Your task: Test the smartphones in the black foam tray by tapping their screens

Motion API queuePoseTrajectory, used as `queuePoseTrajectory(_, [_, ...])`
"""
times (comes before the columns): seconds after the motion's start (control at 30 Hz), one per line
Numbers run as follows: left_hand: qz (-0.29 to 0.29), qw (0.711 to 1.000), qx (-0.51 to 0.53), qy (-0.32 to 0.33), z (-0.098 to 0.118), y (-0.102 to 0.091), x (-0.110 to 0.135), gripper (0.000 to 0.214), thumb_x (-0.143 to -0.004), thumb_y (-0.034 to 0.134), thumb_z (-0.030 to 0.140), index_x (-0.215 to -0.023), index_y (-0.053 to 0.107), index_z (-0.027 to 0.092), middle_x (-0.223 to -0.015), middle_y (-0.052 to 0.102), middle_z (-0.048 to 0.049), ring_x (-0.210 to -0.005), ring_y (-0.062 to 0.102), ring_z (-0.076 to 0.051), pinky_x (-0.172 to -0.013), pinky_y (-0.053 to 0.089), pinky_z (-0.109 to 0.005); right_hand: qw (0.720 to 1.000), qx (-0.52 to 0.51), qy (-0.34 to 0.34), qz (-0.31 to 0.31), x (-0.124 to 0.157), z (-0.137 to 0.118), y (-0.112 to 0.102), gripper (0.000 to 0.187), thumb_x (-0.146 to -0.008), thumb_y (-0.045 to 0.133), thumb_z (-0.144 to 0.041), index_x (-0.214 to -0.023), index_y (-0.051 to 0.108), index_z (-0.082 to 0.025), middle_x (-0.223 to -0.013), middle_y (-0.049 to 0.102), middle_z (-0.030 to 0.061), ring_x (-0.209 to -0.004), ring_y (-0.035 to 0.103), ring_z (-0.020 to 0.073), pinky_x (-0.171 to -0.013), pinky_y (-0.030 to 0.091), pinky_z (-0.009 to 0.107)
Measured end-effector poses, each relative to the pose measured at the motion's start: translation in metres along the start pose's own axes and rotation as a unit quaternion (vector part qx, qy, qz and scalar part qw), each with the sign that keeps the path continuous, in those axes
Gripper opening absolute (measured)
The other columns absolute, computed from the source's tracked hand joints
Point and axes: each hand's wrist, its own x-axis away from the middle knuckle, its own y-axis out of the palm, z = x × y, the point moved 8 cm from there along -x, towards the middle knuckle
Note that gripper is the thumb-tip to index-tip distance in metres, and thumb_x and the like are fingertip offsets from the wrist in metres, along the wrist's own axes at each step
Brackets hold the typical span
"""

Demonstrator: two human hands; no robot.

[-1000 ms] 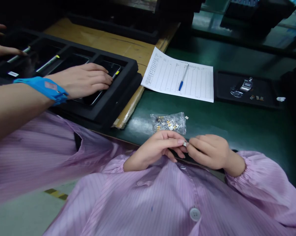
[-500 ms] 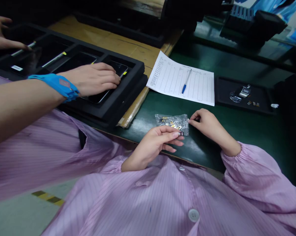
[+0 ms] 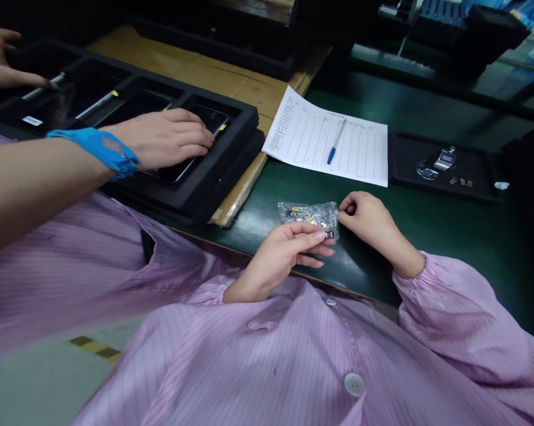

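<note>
My left hand (image 3: 280, 251) rests at the near edge of the green table and pinches a small dark part (image 3: 328, 235) between thumb and forefinger. Just beyond it lies a clear plastic bag (image 3: 309, 213) of several small metal parts. My right hand (image 3: 367, 218) sits at the bag's right end with its fingers curled into a pinch. What that pinch holds is hidden. Both of my sleeves are pink striped cloth.
A co-worker's hand (image 3: 164, 139) with a blue wrist strap (image 3: 100, 148) lies on a phone in a black foam tray (image 3: 231, 127). Their other hand (image 3: 0, 59) is at the far left. Beyond the bag are a paper form (image 3: 360, 154) with a blue pen (image 3: 335, 142), and a black mat (image 3: 404, 160) with a counter (image 3: 444, 158).
My right hand left my left hand's fingertips and moved up to the right end of the bag. My left hand keeps the small part and has barely shifted.
</note>
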Motion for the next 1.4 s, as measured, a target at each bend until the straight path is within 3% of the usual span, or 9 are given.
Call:
queuePoseTrajectory(0.23, [0.015,1.000,-0.014,0.008,0.000,0.000,-0.002,0.015,-0.080,0.079,0.022,-0.088,0.069,0.014,-0.082,0.077,-0.0047,-0.068,0.073,-0.014,-0.054,0.057,-0.018,0.999,0.034,0.019,-0.025,-0.003,-0.012,0.006,0.004,-0.083,0.061,-0.019,-0.081,0.064,-0.019,-0.092,0.070,0.0080,-0.083,0.064,0.0246,-0.068,0.044,0.035])
queuePoseTrajectory(0.33, [0.014,1.000,-0.006,0.003,-0.001,0.001,-0.002,0.012,-0.082,0.077,0.020,-0.088,0.068,0.014,-0.082,0.077,-0.0046,-0.068,0.073,-0.014,-0.053,0.057,-0.018,1.000,0.002,-0.007,-0.022,-0.003,-0.012,0.005,0.008,-0.081,0.061,-0.013,-0.076,0.061,-0.020,-0.085,0.069,0.0059,-0.079,0.062,0.0216,-0.068,0.044,0.033])
queuePoseTrajectory(0.43, [0.013,1.000,0.008,-0.004,-0.001,0.001,-0.001,0.010,-0.083,0.075,0.018,-0.087,0.067,0.014,-0.080,0.077,-0.0042,-0.067,0.073,-0.014,-0.052,0.057,-0.018,0.996,-0.084,-0.039,0.015,0.005,-0.009,-0.008,0.008,-0.081,0.061,-0.014,-0.078,0.058,-0.020,-0.079,0.066,0.0031,-0.073,0.061,0.0188,-0.067,0.045,0.032])
queuePoseTrajectory(0.5, [0.014,1.000,0.016,-0.004,0.000,0.000,0.000,0.010,-0.083,0.076,0.019,-0.087,0.067,0.014,-0.080,0.076,-0.0041,-0.067,0.073,-0.014,-0.051,0.056,-0.017,0.977,-0.202,-0.057,0.024,0.015,-0.009,-0.019,0.006,-0.083,0.063,-0.019,-0.081,0.057,-0.021,-0.079,0.065,0.0017,-0.070,0.061,0.0172,-0.066,0.048,0.032])
queuePoseTrajectory(0.63, [0.021,1.000,0.020,0.007,0.003,-0.001,0.001,0.013,-0.083,0.077,0.022,-0.089,0.068,0.014,-0.084,0.077,-0.0053,-0.070,0.073,-0.014,-0.051,0.055,-0.017,0.910,-0.410,-0.054,-0.037,0.035,-0.015,-0.027,0.016,-0.080,0.077,-0.030,-0.081,0.064,-0.021,-0.084,0.068,0.0022,-0.071,0.063,0.0160,-0.061,0.054,0.028])
queuePoseTrajectory(0.77, [0.017,1.000,0.022,0.011,0.004,0.000,0.000,0.015,-0.083,0.077,0.024,-0.090,0.067,0.015,-0.086,0.077,-0.0054,-0.070,0.073,-0.015,-0.050,0.054,-0.018,0.873,-0.478,-0.011,-0.092,0.046,-0.022,-0.018,0.021,-0.079,0.082,-0.036,-0.084,0.069,-0.020,-0.084,0.070,0.0034,-0.062,0.062,0.0134,-0.052,0.056,0.026])
queuePoseTrajectory(0.97, [0.000,1.000,0.009,0.029,0.005,0.003,-0.002,0.019,-0.078,0.081,0.026,-0.087,0.067,0.016,-0.077,0.074,-0.0018,-0.067,0.071,-0.014,-0.048,0.054,-0.018,0.827,-0.550,0.052,-0.102,0.046,-0.019,-0.008,0.037,-0.072,0.090,-0.036,-0.090,0.063,-0.020,-0.082,0.071,0.0024,-0.065,0.067,0.0141,-0.047,0.057,0.021])
queuePoseTrajectory(1.17, [-0.002,0.999,-0.029,0.038,0.006,0.005,-0.002,0.029,-0.074,0.085,0.033,-0.090,0.068,0.015,-0.079,0.075,-0.0035,-0.069,0.072,-0.016,-0.048,0.054,-0.019,0.827,-0.541,0.090,-0.122,0.046,-0.017,-0.005,0.044,-0.067,0.093,-0.042,-0.088,0.062,-0.019,-0.075,0.070,0.0016,-0.063,0.069,0.0151,-0.046,0.058,0.021])
queuePoseTrajectory(1.4, [0.007,0.998,-0.041,0.038,0.007,0.003,-0.002,0.026,-0.076,0.082,0.034,-0.091,0.069,0.016,-0.087,0.077,-0.0055,-0.071,0.072,-0.015,-0.047,0.052,-0.018,0.865,-0.485,0.026,-0.125,0.045,-0.019,-0.007,0.030,-0.083,0.079,-0.045,-0.090,0.067,-0.018,-0.070,0.064,-0.0007,-0.053,0.058,0.0107,-0.050,0.051,0.024])
